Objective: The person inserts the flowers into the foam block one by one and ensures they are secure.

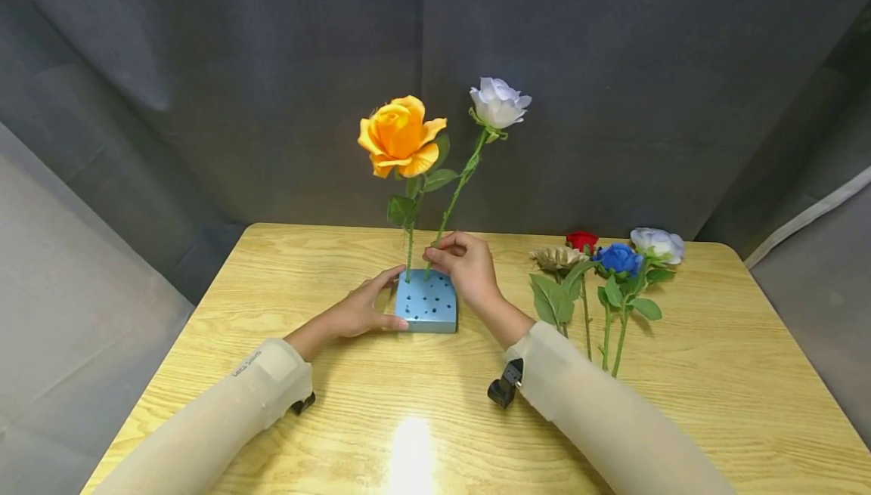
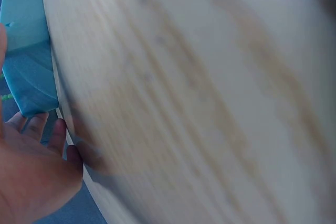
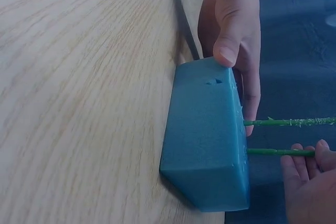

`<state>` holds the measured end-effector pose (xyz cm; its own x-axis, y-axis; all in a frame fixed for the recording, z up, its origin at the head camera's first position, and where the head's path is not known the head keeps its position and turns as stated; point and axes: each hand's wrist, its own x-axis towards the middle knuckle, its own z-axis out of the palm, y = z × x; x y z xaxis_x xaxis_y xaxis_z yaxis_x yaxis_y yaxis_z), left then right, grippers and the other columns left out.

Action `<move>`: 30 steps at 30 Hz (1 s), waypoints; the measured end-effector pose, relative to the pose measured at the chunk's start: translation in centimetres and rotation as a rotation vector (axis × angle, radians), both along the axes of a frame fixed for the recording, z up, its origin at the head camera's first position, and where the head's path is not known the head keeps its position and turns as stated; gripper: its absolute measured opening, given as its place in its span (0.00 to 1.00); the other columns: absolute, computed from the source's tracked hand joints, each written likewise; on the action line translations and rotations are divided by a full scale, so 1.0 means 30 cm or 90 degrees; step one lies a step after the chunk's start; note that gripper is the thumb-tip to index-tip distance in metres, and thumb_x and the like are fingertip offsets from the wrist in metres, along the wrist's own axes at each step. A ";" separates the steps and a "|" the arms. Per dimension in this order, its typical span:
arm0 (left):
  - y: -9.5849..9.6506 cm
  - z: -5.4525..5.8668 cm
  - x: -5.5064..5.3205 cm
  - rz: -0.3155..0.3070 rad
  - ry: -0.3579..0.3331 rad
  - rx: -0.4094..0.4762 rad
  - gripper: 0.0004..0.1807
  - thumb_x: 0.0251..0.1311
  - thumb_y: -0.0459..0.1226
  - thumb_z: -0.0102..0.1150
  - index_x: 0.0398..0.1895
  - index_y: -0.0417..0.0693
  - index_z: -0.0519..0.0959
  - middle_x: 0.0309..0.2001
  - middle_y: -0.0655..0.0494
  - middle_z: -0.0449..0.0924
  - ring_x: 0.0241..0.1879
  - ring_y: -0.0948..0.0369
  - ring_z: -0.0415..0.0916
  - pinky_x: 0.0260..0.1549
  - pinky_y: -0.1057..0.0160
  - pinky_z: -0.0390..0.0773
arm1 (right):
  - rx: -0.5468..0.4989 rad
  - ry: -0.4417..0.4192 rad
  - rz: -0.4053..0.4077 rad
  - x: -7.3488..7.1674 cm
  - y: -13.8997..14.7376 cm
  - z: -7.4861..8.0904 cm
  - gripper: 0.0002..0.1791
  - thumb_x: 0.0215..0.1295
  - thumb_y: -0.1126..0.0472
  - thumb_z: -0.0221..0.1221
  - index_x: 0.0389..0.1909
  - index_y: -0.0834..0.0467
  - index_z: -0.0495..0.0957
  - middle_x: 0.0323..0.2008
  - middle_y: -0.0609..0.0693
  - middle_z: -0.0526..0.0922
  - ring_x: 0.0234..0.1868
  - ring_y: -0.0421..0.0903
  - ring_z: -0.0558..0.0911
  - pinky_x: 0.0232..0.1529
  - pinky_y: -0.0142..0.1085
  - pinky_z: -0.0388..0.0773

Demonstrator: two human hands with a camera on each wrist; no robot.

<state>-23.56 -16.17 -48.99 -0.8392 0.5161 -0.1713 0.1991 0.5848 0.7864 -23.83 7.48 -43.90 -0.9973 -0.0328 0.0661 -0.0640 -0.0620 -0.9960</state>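
A blue foam block (image 1: pixel 425 302) with several dark holes in its top sits on the table. My left hand (image 1: pixel 364 309) holds it at the left side, thumb at the front corner and fingers toward the back; the right wrist view shows that thumb (image 3: pixel 228 51) on the block (image 3: pixel 202 119). An orange artificial rose (image 1: pixel 400 136) stands upright in the block near its back left. Beside it a white artificial rose (image 1: pixel 500 104) leans right, its stem foot at the block's back edge. My right hand (image 1: pixel 469 268) pinches this stem (image 3: pixel 278 152) low down, just above the foam.
To the right on the wooden table (image 1: pixel 735 374) lie several more artificial flowers: a beige one (image 1: pixel 558 258), a red rose (image 1: pixel 581 240), a blue rose (image 1: pixel 619 259) and another white rose (image 1: pixel 657 244). Grey curtain (image 1: pixel 272 87) hangs behind the table's far edge.
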 end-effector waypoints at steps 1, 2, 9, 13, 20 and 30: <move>0.000 0.000 -0.001 0.000 0.000 0.000 0.61 0.54 0.55 0.77 0.84 0.66 0.48 0.79 0.46 0.58 0.79 0.44 0.48 0.73 0.30 0.47 | 0.005 0.002 -0.001 0.000 0.000 -0.003 0.05 0.68 0.71 0.65 0.41 0.68 0.81 0.43 0.66 0.88 0.48 0.62 0.88 0.49 0.47 0.86; 0.001 -0.001 -0.002 0.000 -0.001 0.000 0.61 0.54 0.55 0.77 0.84 0.66 0.48 0.79 0.46 0.58 0.79 0.44 0.48 0.73 0.30 0.47 | 0.008 0.005 -0.001 -0.001 0.000 -0.005 0.06 0.69 0.70 0.65 0.41 0.69 0.81 0.42 0.66 0.88 0.47 0.61 0.88 0.49 0.47 0.86; 0.004 0.000 -0.003 0.000 -0.003 0.001 0.61 0.54 0.55 0.77 0.84 0.66 0.47 0.79 0.46 0.57 0.80 0.44 0.47 0.73 0.30 0.46 | 0.042 0.007 0.010 -0.003 -0.004 -0.029 0.05 0.69 0.69 0.65 0.41 0.68 0.82 0.40 0.62 0.89 0.48 0.63 0.87 0.51 0.51 0.84; 0.007 0.001 -0.005 0.000 0.001 -0.003 0.61 0.54 0.55 0.77 0.84 0.66 0.47 0.79 0.46 0.57 0.80 0.44 0.47 0.73 0.30 0.46 | 0.055 0.006 0.013 -0.004 -0.006 -0.038 0.05 0.69 0.69 0.65 0.42 0.68 0.82 0.40 0.62 0.89 0.49 0.65 0.86 0.52 0.51 0.84; 0.007 0.003 -0.006 0.000 0.000 -0.006 0.61 0.54 0.55 0.77 0.84 0.66 0.47 0.80 0.46 0.57 0.80 0.44 0.46 0.73 0.30 0.46 | 0.077 0.014 0.011 -0.010 -0.009 -0.043 0.06 0.69 0.68 0.65 0.41 0.68 0.82 0.40 0.61 0.89 0.48 0.62 0.88 0.51 0.48 0.85; 0.005 0.004 -0.006 0.000 0.000 -0.008 0.61 0.54 0.56 0.77 0.84 0.66 0.47 0.79 0.46 0.57 0.80 0.44 0.46 0.73 0.30 0.45 | 0.090 0.016 0.009 -0.013 -0.015 -0.045 0.06 0.69 0.67 0.66 0.41 0.67 0.83 0.40 0.62 0.89 0.47 0.58 0.89 0.50 0.46 0.85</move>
